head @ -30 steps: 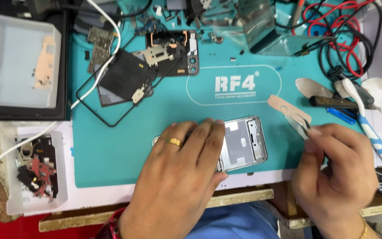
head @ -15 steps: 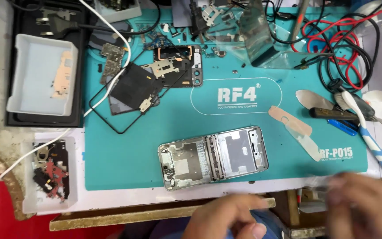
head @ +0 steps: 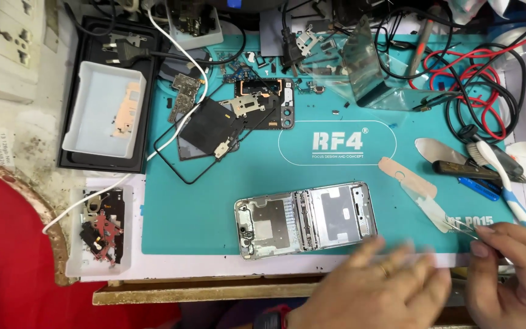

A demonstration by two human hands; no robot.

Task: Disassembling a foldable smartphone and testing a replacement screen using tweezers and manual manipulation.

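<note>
Fingers [head: 488,240] of the right hand [head: 512,274] are pinched shut on tweezers [head: 461,225], tips aimed left over the mat [head: 214,213]. Left hand [head: 372,292] is blurred, fingers spread flat and loose, gripping nothing, low at the tabletop edge.

Phone frame [head: 307,219] lies flat and unfolded on the mat's near edge, inside face up, hinge in the middle. It sits just beyond the left fingertips, apart from them (no contact), and left of the tweezer tips, also apart.

Handling, my read: thin metal shell, light, stiff in each half but free to swing at the hinge, so lifting one half alone would likely let the other flop. Edges look smooth, probably slippery on the mat. Best hold: both long outer rails, or a flat palm across the hinge to pin it. Keep off the inner plates and any flex near the hinge (fragile).

A clear film strip [head: 424,204] lies just right of the frame, near the tweezer tips.
</note>
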